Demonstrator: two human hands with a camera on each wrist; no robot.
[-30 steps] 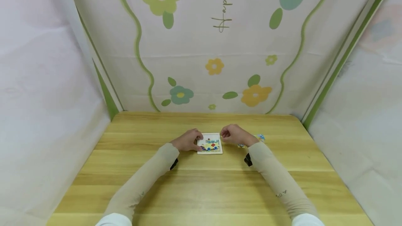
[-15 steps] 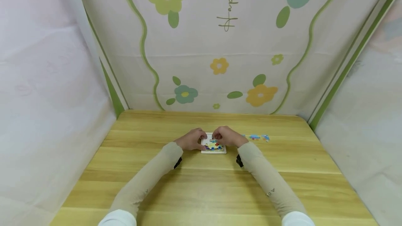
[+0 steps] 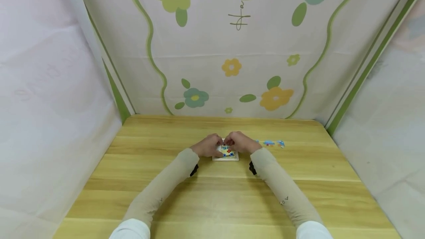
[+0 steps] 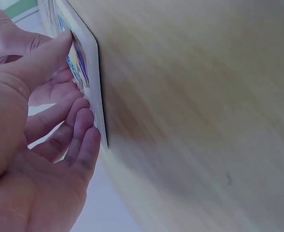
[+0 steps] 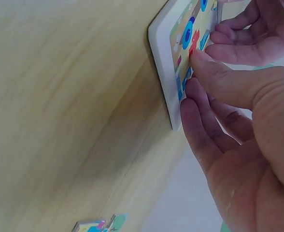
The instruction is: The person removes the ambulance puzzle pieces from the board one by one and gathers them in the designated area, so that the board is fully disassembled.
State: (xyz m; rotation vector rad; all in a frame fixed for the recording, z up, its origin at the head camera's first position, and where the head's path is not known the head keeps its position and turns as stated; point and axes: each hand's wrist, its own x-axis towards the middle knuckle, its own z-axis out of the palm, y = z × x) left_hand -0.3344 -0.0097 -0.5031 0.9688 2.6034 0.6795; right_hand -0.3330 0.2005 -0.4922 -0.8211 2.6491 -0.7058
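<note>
A small jigsaw puzzle (image 3: 227,155) in a white frame lies on the table, showing a yellow ambulance with a red cross and blue wheels. My left hand (image 3: 208,145) holds it at the left side, the thumb (image 4: 60,46) on the picture and the other fingers bent at the frame's far edge. From the right, my right hand (image 3: 241,143) reaches over the top, with bent fingers (image 5: 195,113) and thumb pinching at a blue-edged puzzle piece (image 5: 181,87) on the board. Both hands' fingertips nearly meet at the top and hide part of the picture.
Loose blue puzzle pieces (image 3: 269,143) lie on the wooden table (image 3: 212,202) to the right of the right hand. A flower-printed cloth wall (image 3: 199,47) rises behind the table, with white cloth at both sides.
My right hand moved left from beside the frame to over the puzzle's top right. My left hand slid right, its fingers now further over the picture. The loose pieces stayed put.
</note>
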